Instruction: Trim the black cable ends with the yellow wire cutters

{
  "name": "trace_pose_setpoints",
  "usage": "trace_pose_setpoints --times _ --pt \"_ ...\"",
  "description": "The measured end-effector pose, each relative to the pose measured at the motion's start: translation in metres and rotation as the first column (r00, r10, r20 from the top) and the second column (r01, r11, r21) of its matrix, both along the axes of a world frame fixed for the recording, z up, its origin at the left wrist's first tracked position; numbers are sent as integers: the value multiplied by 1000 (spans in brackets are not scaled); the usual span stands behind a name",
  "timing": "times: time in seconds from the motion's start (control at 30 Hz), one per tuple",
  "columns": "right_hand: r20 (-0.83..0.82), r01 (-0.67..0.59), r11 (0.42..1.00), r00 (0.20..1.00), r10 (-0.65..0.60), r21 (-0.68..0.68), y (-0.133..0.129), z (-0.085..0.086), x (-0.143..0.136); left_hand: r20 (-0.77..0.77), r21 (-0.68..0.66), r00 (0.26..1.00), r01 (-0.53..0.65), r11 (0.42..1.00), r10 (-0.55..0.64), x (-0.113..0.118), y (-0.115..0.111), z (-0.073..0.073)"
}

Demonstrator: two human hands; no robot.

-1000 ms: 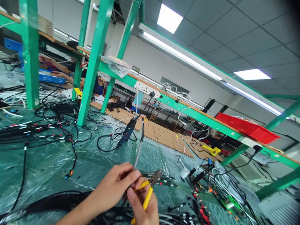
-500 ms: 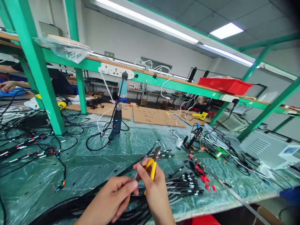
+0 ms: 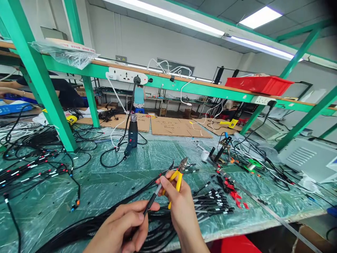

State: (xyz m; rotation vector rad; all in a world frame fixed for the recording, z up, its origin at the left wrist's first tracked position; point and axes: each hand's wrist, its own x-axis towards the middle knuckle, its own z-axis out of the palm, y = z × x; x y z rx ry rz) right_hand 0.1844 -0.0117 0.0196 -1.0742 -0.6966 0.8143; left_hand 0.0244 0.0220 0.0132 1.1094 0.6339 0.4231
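Note:
My left hand (image 3: 129,223) is closed on a black cable (image 3: 150,205), whose end section looks grey and braided. Between thumb and fingertips of my right hand (image 3: 177,196) is the upper part of that cable. The same hand also holds yellow-handled cutting pliers (image 3: 179,178), their jaws pointing up and away from the cable. Below and behind both hands lies a thick bundle of black cables (image 3: 71,237). To the right, several cable ends with white and grey sleeves (image 3: 213,203) fan out on the green bench.
A dark heat gun (image 3: 133,135) stands upright at mid-bench. Red scraps (image 3: 233,193) and a long metal ruler-like strip (image 3: 265,207) lie to the right. Tangled cables (image 3: 39,165) cover the left side. Green posts (image 3: 39,77) carry a shelf with a red bin (image 3: 259,85). A co-worker's arm (image 3: 15,92) shows far left.
My left hand has drawn back down and left along the cable, exposing its black and grey braided length between my hands. The pliers stay in my right hand. The view has shifted slightly.

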Motion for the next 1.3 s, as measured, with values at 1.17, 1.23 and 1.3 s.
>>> trace_pose_setpoints --times 1.17,1.23,1.3 --pt "384 83 985 913 -136 152 -20 18 -7 -21 308 999 -36 951 45 0 -8 10" --pt "367 77 985 921 -130 155 -20 19 -6 -22 290 998 -42 956 50 -1 -8 9" --pt "368 75 985 921 -128 156 -19 20 -6 -12 262 999 -38 964 43 -2 -8 8"
